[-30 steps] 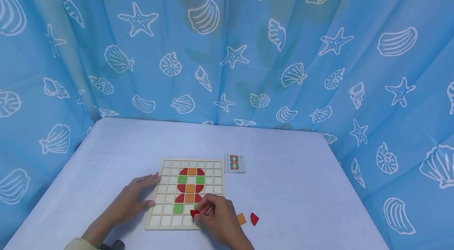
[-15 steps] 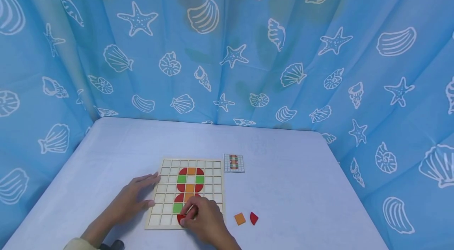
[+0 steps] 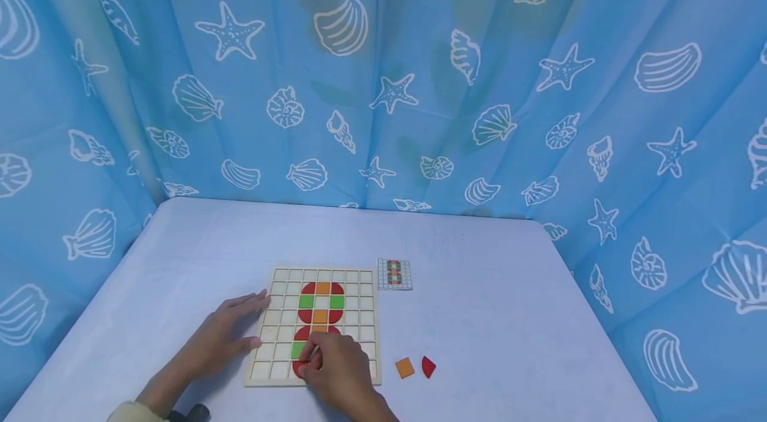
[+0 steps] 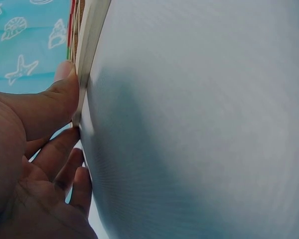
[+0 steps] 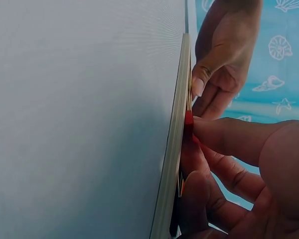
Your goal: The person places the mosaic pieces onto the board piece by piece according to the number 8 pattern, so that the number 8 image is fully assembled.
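Observation:
My right hand (image 3: 343,367) is over the lower middle of a wooden grid board (image 3: 272,374), its thumb and fingers on a red quarter-circle tile (image 3: 297,369) in the bottom row. In the right wrist view the thumb presses against this red tile's edge, low at the board's surface. Red, green and orange tiles, such as an orange square (image 3: 320,316) and a green square (image 3: 306,301), form a rounded pattern up the board; my right hand hides part of it. My left hand (image 3: 222,337) rests with extended fingers along the board's left edge, thumb touching its side (image 4: 89,55).
A small printed pattern card (image 3: 403,282) lies by the board's upper right corner. To the right of the board are a loose orange square tile (image 3: 405,368) and a loose red quarter-circle tile (image 3: 428,367). A blue shell-print curtain (image 3: 383,142) stands behind the white table (image 3: 497,289).
My right hand has carried the red quarter-circle tile leftward along the bottom row to the cell below the left green square. The loose orange square is uncovered. My left hand has stayed put.

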`<control>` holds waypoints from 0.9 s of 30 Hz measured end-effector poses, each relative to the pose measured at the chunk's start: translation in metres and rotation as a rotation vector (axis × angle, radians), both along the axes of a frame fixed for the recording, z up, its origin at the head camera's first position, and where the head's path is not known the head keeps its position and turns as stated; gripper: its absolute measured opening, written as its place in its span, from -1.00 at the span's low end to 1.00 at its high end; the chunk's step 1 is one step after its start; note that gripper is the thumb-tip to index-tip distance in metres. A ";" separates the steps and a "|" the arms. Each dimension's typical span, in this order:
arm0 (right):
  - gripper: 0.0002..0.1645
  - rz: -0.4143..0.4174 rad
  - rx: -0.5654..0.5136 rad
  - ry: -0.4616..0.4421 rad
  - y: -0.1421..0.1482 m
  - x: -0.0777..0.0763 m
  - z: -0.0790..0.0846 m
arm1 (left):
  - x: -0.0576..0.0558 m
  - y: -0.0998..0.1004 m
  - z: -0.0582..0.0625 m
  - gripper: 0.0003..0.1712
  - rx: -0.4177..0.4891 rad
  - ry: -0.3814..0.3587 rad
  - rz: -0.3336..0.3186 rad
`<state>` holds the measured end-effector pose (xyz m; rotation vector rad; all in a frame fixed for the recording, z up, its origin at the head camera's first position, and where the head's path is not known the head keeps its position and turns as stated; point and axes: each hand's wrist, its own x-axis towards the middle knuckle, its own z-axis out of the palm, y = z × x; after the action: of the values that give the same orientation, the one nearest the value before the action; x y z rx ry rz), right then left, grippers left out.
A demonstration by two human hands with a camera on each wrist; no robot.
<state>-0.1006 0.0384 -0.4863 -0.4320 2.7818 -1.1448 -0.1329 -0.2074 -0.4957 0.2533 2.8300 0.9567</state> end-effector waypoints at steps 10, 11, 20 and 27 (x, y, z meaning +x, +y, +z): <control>-0.74 0.007 0.013 -0.025 -0.003 0.000 0.004 | 0.001 -0.001 -0.001 -0.08 -0.002 0.005 -0.001; -0.75 0.010 0.007 -0.031 -0.002 0.000 0.004 | 0.001 -0.001 -0.001 -0.08 -0.003 0.006 -0.002; -0.81 0.028 -0.106 -0.072 0.014 -0.005 0.003 | -0.002 -0.002 -0.002 -0.07 -0.015 -0.007 0.006; -0.83 -0.018 -0.200 -0.145 0.045 -0.006 0.006 | -0.002 -0.003 -0.003 -0.05 0.003 -0.040 0.014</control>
<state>-0.1064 0.0838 -0.4806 -0.3264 2.5643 -1.4054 -0.1354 -0.2102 -0.4987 0.2121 2.7982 0.9583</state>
